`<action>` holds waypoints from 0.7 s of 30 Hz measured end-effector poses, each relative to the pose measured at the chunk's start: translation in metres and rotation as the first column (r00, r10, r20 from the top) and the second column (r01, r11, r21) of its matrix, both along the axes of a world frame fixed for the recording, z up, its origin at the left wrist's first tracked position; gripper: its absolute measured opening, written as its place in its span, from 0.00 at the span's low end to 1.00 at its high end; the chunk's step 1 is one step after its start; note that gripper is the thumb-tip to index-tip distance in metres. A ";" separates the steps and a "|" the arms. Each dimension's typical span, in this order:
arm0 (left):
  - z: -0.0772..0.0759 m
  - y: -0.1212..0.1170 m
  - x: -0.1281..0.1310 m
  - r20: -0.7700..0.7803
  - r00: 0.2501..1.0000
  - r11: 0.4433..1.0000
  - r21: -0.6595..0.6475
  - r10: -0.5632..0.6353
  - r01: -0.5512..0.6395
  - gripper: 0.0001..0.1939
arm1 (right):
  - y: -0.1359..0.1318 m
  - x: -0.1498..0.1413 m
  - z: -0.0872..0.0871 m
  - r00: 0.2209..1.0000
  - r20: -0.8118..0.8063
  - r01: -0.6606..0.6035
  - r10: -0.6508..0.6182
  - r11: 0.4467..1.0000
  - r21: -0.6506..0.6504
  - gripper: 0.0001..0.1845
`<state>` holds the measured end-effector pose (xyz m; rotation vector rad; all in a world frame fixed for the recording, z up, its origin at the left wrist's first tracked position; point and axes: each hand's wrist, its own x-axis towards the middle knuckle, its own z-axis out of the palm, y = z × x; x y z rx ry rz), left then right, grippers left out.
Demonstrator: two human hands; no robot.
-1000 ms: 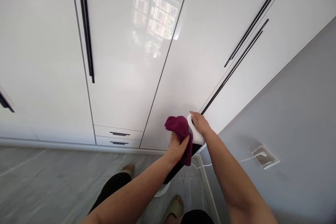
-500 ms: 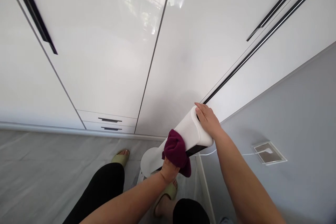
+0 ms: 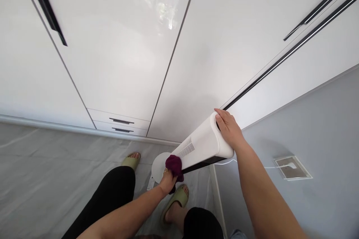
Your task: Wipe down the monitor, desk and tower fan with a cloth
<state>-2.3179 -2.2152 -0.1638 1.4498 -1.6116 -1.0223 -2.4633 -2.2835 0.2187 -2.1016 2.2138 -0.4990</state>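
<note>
A white tower fan (image 3: 200, 138) with side vents and a dark front strip leans toward me from its round base (image 3: 158, 168). My right hand (image 3: 229, 129) grips its top end, with the thumb over the top edge and part of the fingers out of sight. Low on the fan's body, near the base, my left hand (image 3: 167, 181) is closed on a bunched maroon cloth (image 3: 174, 165), which presses against the fan's side. The cloth hides most of the fingers.
White glossy cabinet doors (image 3: 126, 56) rise ahead, with small drawers (image 3: 120, 121) at the bottom. On the grey wall at right, a white cord (image 3: 270, 167) runs to a socket (image 3: 293, 167). My feet in green slippers (image 3: 131, 161) stand on the grey floor (image 3: 56, 168).
My left hand has moved the maroon cloth down the fan toward its base, uncovering the side vents. My right hand stays on the top. The view has shifted slightly.
</note>
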 end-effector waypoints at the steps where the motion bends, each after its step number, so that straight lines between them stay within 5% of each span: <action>1: 0.005 0.003 0.000 -0.022 0.999 1.000 0.014 -0.025 0.025 0.18 | 0.001 0.001 0.000 1.000 0.003 -0.004 0.004 1.000 -0.005 0.38; 5: 0.049 0.019 -0.009 -0.107 0.990 0.995 -0.046 -0.096 0.091 0.25 | 0.004 0.005 -0.004 1.000 0.000 -0.024 0.024 0.999 -0.027 0.38; 11: 0.159 0.018 -0.016 -0.342 0.904 0.906 -0.411 -0.257 0.103 0.31 | 0.014 0.009 -0.009 0.999 -0.008 -0.046 0.046 0.997 -0.064 0.40; 14: 0.205 -0.006 -0.017 -0.368 0.893 0.867 -0.497 -0.258 0.046 0.34 | 0.018 0.005 -0.010 0.998 -0.015 -0.057 0.056 0.995 -0.084 0.40; 17: 0.236 -0.044 -0.019 -0.442 0.880 0.927 -0.375 -0.173 -0.006 0.31 | 0.020 0.001 -0.010 0.997 -0.023 -0.080 0.078 0.992 -0.098 0.40; 21: 0.264 -0.105 -0.016 -0.473 0.822 0.941 -0.263 -0.319 0.214 0.25 | 0.021 -0.004 -0.009 0.997 -0.004 -0.077 0.077 0.991 -0.113 0.37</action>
